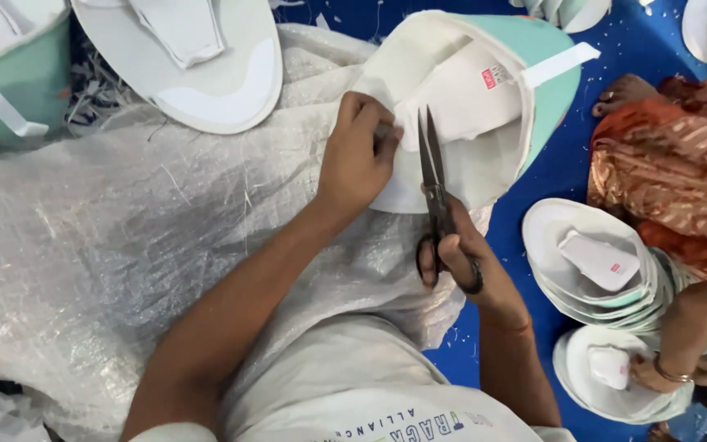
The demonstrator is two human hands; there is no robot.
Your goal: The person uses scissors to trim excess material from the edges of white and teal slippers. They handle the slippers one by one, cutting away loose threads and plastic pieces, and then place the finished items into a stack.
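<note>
The person is sitting over a crinkled sheet of translucent plastic sacking [124,237] spread on a blue floor covering [550,164], and the left hand [358,155] is pinching the near edge of a white and pale-green moulded fabric piece [468,106], fingers closed together on the rim where it overhangs the far right edge of the sacking. The right hand [468,262] is gripping a pair of dark scissors [435,196], thumb and fingers threaded through the loops, and the blades are pointing away from the body with their tips lying against the white underside of the piece; the blades are looking nearly closed. The piece is looking light and fairly soft, thin enough to flex at its edge yet holding its curved shape, so it is probably handling best pinched close to the rim right beside the blades, much as the left hand is doing. A white strap [562,64] is sticking out from its far side. Similar pieces are lying around: one flat at the sacking's far edge [198,65], another at the far left corner [10,82]. To the right, off the sacking, a co-worker in orange patterned cloth [673,164] is handling a stack of white pieces [599,262] with one hand [656,372] resting on a lower one.
</note>
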